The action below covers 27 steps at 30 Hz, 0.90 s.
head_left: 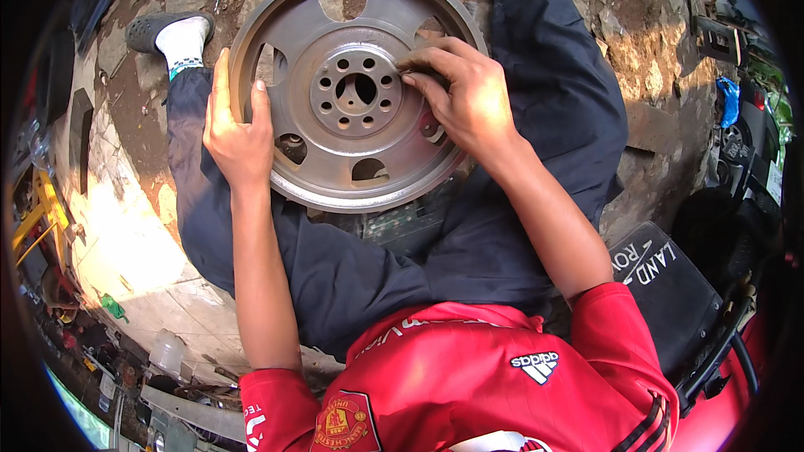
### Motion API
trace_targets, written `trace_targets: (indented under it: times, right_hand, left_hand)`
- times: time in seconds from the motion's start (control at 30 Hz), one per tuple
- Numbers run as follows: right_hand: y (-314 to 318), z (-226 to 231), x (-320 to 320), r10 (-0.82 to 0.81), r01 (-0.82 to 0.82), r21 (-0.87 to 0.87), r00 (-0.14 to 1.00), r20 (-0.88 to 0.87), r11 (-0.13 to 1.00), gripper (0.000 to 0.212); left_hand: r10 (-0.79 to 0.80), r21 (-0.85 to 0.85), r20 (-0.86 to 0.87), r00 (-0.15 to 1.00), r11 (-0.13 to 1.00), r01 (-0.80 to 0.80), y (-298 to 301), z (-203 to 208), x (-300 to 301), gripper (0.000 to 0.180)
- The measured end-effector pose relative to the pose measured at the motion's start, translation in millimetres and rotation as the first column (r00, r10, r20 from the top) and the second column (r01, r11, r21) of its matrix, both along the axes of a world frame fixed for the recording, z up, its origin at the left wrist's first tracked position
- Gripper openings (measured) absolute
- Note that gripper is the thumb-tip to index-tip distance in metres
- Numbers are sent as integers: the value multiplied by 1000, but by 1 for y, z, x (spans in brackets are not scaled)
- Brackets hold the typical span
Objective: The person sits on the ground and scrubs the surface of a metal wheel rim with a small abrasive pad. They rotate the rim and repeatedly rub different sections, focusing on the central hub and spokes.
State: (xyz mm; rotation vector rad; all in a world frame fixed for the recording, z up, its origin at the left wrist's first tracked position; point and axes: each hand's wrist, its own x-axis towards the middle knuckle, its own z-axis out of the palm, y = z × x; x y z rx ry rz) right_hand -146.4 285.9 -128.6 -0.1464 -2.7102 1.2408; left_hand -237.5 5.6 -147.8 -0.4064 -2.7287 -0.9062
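Note:
A large round grey metal flywheel [365, 137] stands between my legs, its face toward me. Around its open centre runs a ring of several bolt holes, with wider cutouts farther out. My left hand [239, 136] grips the left side of the rim, thumb on the inner face and fingers along the outside. Over the right edge of the hub, my right hand [465, 92] has its thumb and fingers bent close together in a pinch. Whatever may be between those fingertips is hidden or too small to make out.
Rough stone paving [662, 75] lies around my feet. To the right sits a black panel [662, 293] with white lettering, and beyond it a blue plastic piece [727, 102]. On the left are a yellow metal frame [52, 199], a clear plastic container [167, 351] and scattered clutter.

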Motion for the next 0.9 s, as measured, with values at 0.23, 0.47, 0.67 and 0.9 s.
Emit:
trace_targets:
  times: [0.23, 0.47, 0.67, 0.9]
  right_hand:
    - [-8, -15, -5, 28, -18, 68, 989, -147, 998, 22]
    - [-9, -25, -9, 65, -47, 106, 982, -175, 993, 23]
    - [-8, -18, -19, 52, -31, 153, 989, -139, 988, 17]
    - [-11, -18, -34, 117, -95, 182, 987, -113, 979, 15]
  left_hand:
    - [35, -4, 55, 998, 999, -35, 1, 1, 1, 56]
    - [34, -24, 47, 998, 999, -33, 3, 4, 0, 57]
    - [33, 13, 52, 998, 999, -33, 2, 2, 0, 56]
    - [33, 14, 44, 998, 999, -33, 1, 1, 1, 55]
